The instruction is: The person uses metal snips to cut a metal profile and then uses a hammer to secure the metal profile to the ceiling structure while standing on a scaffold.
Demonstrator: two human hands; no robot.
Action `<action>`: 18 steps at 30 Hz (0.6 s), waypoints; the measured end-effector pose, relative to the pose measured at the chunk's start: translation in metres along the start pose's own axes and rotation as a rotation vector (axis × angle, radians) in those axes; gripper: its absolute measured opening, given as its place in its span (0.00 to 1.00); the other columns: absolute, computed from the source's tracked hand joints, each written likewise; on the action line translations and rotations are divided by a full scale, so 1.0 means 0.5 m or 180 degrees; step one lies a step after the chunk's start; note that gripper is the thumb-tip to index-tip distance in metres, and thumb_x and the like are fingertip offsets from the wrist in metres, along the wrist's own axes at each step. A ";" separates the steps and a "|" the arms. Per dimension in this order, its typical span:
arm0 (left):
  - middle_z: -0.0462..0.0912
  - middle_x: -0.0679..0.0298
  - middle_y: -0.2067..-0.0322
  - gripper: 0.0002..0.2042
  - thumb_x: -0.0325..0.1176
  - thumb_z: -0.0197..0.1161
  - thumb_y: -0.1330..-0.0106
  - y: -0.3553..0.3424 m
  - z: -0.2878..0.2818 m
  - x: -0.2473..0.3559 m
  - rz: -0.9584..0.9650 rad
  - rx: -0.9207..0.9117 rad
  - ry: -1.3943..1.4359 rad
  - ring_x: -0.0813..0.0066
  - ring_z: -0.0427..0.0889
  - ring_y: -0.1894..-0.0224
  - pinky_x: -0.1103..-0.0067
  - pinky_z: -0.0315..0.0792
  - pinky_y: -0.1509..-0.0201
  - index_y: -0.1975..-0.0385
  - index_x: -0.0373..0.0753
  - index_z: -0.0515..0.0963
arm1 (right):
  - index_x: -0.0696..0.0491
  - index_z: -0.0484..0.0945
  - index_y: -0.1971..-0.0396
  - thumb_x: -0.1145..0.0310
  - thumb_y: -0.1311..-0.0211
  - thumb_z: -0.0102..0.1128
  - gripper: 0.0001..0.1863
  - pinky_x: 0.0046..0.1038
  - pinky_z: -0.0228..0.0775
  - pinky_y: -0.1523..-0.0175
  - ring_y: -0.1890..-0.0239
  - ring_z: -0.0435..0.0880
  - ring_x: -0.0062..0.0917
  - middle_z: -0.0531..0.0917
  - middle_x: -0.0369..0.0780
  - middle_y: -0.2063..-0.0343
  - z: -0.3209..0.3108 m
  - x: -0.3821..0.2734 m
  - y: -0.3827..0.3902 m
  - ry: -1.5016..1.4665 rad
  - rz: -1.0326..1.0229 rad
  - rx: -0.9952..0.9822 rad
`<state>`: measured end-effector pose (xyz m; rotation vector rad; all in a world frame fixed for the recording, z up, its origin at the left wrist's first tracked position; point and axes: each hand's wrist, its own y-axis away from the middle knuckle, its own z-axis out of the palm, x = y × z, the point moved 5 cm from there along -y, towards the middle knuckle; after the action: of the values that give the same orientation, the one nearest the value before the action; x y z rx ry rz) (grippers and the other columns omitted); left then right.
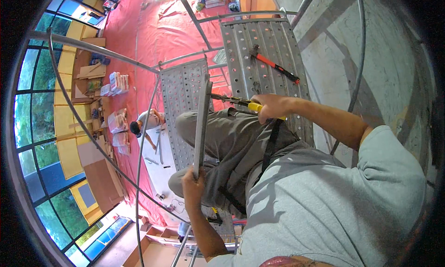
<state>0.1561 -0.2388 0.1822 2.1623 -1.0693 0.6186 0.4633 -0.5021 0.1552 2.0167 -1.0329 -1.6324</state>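
Observation:
My left hand (192,186) is closed around the near end of a long, narrow grey metal channel (202,132), which stands lengthwise across my bent knees. Yellow-gripped snips (236,100) with a dark metal head are in my right hand (271,107). Their jaws reach the channel near its far end; whether they bite into it is too small to tell. Beyond my right hand, a claw hammer (276,65) with a red and black handle lies on the perforated metal plank (241,44).
A second perforated plank (181,86) lies to the left, with scaffold tubes (99,49) around me. Far below, a person (148,123) bends over a white surface beside pink floor sheeting (157,30). A grey wall (394,58) rises at right. A yellow-and-black tool (214,216) lies near my left forearm.

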 end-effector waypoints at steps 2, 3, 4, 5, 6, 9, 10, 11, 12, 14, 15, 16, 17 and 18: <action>0.75 0.48 0.79 0.12 0.34 0.65 0.28 0.002 -0.005 0.000 0.0011 -0.0017 -0.0061 0.62 0.71 0.77 0.64 0.69 0.68 0.65 0.29 0.80 | 0.60 0.76 0.46 0.64 0.59 0.74 0.36 0.38 0.73 0.45 0.50 0.84 0.39 0.85 0.49 0.57 -0.001 0.004 -0.007 0.0133 -0.0045 0.0063; 0.75 0.48 0.79 0.12 0.34 0.65 0.28 0.002 -0.003 -0.003 0.0007 -0.0048 -0.0124 0.62 0.71 0.77 0.64 0.69 0.68 0.65 0.29 0.80 | 0.60 0.76 0.46 0.64 0.59 0.74 0.36 0.38 0.73 0.45 0.50 0.84 0.39 0.85 0.49 0.57 -0.001 0.008 -0.008 0.0127 -0.0036 0.0063; 0.75 0.48 0.79 0.12 0.34 0.65 0.28 0.003 -0.003 -0.006 0.0008 -0.0058 -0.0123 0.62 0.71 0.77 0.64 0.69 0.68 0.65 0.29 0.80 | 0.60 0.75 0.45 0.65 0.59 0.74 0.36 0.38 0.73 0.44 0.49 0.84 0.40 0.85 0.50 0.57 0.000 0.009 -0.008 0.0224 -0.0104 0.0060; 0.75 0.48 0.79 0.12 0.34 0.65 0.28 0.003 -0.002 -0.009 -0.0005 -0.0093 0.0039 0.61 0.71 0.77 0.64 0.68 0.68 0.66 0.29 0.79 | 0.60 0.75 0.45 0.65 0.60 0.74 0.37 0.39 0.73 0.44 0.49 0.84 0.42 0.85 0.50 0.56 0.001 0.010 -0.008 0.0323 -0.0173 0.0058; 0.75 0.48 0.80 0.12 0.34 0.65 0.28 0.005 -0.003 -0.012 -0.0023 -0.0125 0.0198 0.61 0.71 0.77 0.64 0.68 0.69 0.67 0.28 0.79 | 0.60 0.75 0.45 0.65 0.60 0.74 0.37 0.39 0.73 0.44 0.49 0.84 0.42 0.85 0.50 0.56 0.004 0.015 -0.008 0.0317 -0.0171 0.0055; 0.75 0.49 0.80 0.13 0.34 0.65 0.28 0.003 -0.005 -0.014 0.0157 -0.0130 0.0083 0.62 0.71 0.76 0.64 0.68 0.68 0.68 0.28 0.78 | 0.60 0.74 0.44 0.64 0.59 0.73 0.37 0.42 0.73 0.43 0.48 0.84 0.46 0.85 0.52 0.56 0.008 0.019 -0.003 0.0485 -0.0284 0.0195; 0.75 0.49 0.80 0.13 0.34 0.65 0.28 0.003 -0.006 -0.012 0.0148 -0.0132 0.0081 0.62 0.71 0.76 0.64 0.68 0.68 0.68 0.28 0.78 | 0.60 0.74 0.43 0.64 0.58 0.73 0.37 0.42 0.73 0.44 0.49 0.84 0.48 0.84 0.53 0.56 0.007 0.015 0.003 0.0481 -0.0293 0.0199; 0.75 0.49 0.79 0.13 0.34 0.65 0.28 0.003 -0.005 -0.009 0.0124 -0.0203 0.0117 0.62 0.71 0.76 0.64 0.68 0.68 0.68 0.28 0.77 | 0.60 0.74 0.43 0.64 0.57 0.72 0.37 0.43 0.73 0.44 0.49 0.84 0.49 0.84 0.54 0.56 0.006 0.012 0.007 0.0478 -0.0303 0.0203; 0.76 0.49 0.79 0.13 0.34 0.64 0.28 0.003 -0.006 -0.005 0.0105 -0.0270 0.0146 0.61 0.70 0.76 0.64 0.68 0.67 0.69 0.28 0.77 | 0.60 0.74 0.43 0.64 0.57 0.72 0.37 0.43 0.73 0.44 0.49 0.84 0.49 0.84 0.54 0.56 0.005 0.008 0.009 0.0473 -0.0310 0.0199; 0.78 0.48 0.77 0.13 0.35 0.65 0.28 0.001 0.006 -0.043 0.0037 -0.0305 0.0251 0.59 0.73 0.74 0.64 0.69 0.65 0.67 0.28 0.78 | 0.60 0.75 0.46 0.65 0.56 0.72 0.33 0.45 0.74 0.46 0.50 0.84 0.52 0.85 0.55 0.58 0.001 0.001 0.011 0.0698 -0.0373 0.0334; 0.81 0.47 0.75 0.13 0.36 0.65 0.28 -0.001 0.014 -0.057 -0.0019 -0.0350 0.0368 0.57 0.76 0.73 0.64 0.71 0.63 0.66 0.28 0.80 | 0.60 0.75 0.46 0.65 0.56 0.72 0.33 0.45 0.74 0.46 0.50 0.84 0.52 0.85 0.55 0.58 0.009 0.015 0.003 0.0694 -0.0374 0.0336; 0.81 0.47 0.75 0.13 0.36 0.65 0.28 -0.007 0.014 -0.045 -0.0010 -0.0358 0.0368 0.57 0.76 0.73 0.64 0.71 0.63 0.66 0.28 0.80 | 0.60 0.75 0.48 0.66 0.56 0.71 0.32 0.45 0.74 0.47 0.51 0.84 0.52 0.85 0.56 0.59 0.022 0.036 -0.004 0.0507 -0.0283 0.0402; 0.83 0.45 0.69 0.14 0.37 0.65 0.28 -0.018 0.019 -0.033 -0.0030 -0.0463 0.0280 0.52 0.80 0.68 0.64 0.73 0.59 0.58 0.29 0.80 | 0.59 0.76 0.49 0.66 0.55 0.71 0.30 0.46 0.75 0.48 0.53 0.85 0.52 0.85 0.56 0.61 0.030 0.058 -0.009 0.0320 -0.0192 0.0468; 0.86 0.42 0.63 0.17 0.39 0.66 0.27 -0.029 0.018 -0.022 -0.0073 -0.0542 0.0189 0.47 0.85 0.63 0.63 0.75 0.55 0.50 0.30 0.81 | 0.59 0.76 0.49 0.66 0.55 0.71 0.30 0.46 0.75 0.48 0.53 0.85 0.52 0.85 0.56 0.61 0.033 0.048 -0.007 0.0325 -0.0208 0.0453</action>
<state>0.1631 -0.2329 0.1642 1.9946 -1.0259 0.5570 0.4505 -0.5144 0.1317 2.2228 -1.0842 -1.5080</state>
